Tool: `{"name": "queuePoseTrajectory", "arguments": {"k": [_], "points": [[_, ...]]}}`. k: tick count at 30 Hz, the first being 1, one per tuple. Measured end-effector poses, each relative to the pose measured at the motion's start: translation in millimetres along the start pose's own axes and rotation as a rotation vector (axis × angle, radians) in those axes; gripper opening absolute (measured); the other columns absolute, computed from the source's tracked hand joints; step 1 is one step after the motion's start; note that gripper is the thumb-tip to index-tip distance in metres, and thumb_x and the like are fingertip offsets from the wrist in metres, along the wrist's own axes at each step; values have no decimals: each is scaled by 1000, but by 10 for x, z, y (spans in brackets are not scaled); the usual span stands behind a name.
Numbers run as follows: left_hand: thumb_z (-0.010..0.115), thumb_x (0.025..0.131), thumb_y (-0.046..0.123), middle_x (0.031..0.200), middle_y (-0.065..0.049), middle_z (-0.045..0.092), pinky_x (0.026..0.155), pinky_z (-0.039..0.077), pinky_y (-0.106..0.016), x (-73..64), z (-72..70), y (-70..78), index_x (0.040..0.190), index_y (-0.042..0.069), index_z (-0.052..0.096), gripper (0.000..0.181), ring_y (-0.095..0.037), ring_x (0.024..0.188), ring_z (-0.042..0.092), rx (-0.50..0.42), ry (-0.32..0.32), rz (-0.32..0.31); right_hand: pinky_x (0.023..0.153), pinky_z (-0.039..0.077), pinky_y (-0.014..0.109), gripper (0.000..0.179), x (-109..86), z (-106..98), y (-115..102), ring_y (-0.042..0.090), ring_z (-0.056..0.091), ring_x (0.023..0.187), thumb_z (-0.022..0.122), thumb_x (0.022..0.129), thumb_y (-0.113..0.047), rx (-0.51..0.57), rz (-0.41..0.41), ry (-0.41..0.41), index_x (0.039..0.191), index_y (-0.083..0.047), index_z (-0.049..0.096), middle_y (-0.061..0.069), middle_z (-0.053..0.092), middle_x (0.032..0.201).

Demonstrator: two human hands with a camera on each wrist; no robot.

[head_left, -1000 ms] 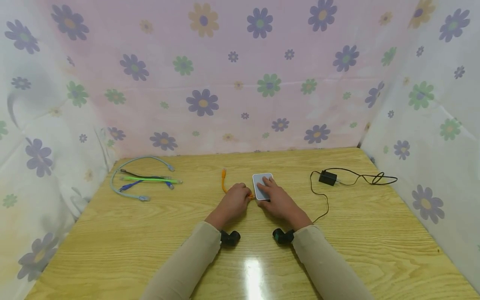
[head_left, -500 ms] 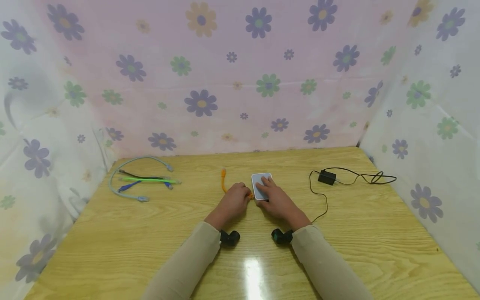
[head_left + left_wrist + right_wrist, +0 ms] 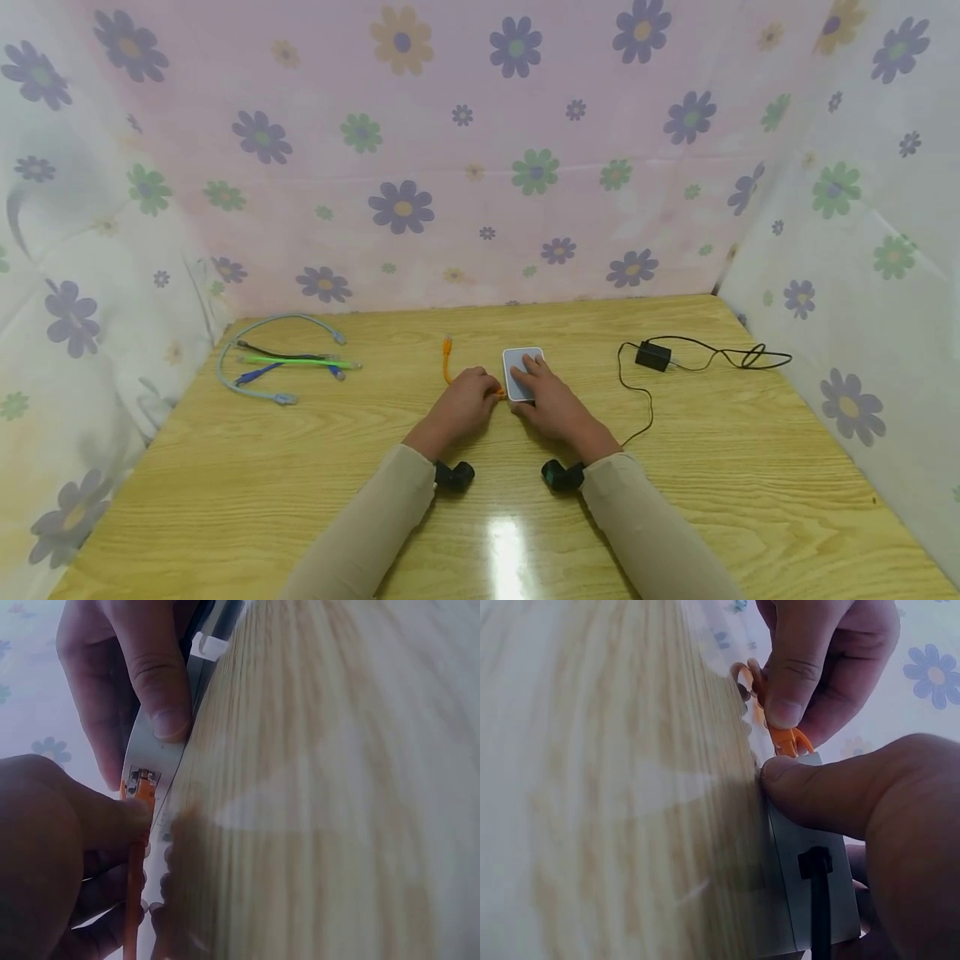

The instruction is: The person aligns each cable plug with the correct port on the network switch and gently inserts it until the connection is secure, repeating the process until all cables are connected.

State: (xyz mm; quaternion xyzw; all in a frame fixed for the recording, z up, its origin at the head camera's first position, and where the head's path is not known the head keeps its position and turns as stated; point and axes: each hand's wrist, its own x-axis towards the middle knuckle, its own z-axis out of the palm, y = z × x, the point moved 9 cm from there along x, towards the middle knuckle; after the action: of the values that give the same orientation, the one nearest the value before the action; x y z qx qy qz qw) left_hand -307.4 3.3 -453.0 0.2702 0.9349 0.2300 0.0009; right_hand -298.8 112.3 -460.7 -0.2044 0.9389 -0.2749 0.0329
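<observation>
A small flat box (image 3: pixel 515 360) with a white rim and grey top, like a network switch, lies on the table. My right hand (image 3: pixel 555 408) holds it, fingers spread over the top and thumb against the near side. At its left side my left hand (image 3: pixel 465 403) pinches the plug of an orange network cable (image 3: pixel 446 362). In the left wrist view the orange plug (image 3: pixel 145 789) is at a port in the box's wall; how deep it sits I cannot tell. A black cord (image 3: pixel 820 907) enters the box's side in the right wrist view.
Grey, black, green and blue network cables (image 3: pixel 300 359) lie at the far left. To the right is a black power adapter (image 3: pixel 653 356) with a thin cord running toward my right wrist. Flowered cloth (image 3: pixel 450 150) hangs around the wooden table (image 3: pixel 225 492).
My left wrist has shifted slightly to the left. Both hands keep their hold on the orange plug and the box.
</observation>
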Motion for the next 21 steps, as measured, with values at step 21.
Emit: {"name": "queuePoseTrajectory", "arguments": {"k": [21], "points": [[59, 96, 18, 102, -4, 67, 92, 47, -44, -141, -134, -118, 106, 10, 73, 18, -24, 97, 61, 113, 32, -7, 114, 30, 56, 64, -4, 20, 23, 34, 11, 150, 63, 95, -31, -3, -19, 1, 150, -12, 37, 13, 20, 161]]}}
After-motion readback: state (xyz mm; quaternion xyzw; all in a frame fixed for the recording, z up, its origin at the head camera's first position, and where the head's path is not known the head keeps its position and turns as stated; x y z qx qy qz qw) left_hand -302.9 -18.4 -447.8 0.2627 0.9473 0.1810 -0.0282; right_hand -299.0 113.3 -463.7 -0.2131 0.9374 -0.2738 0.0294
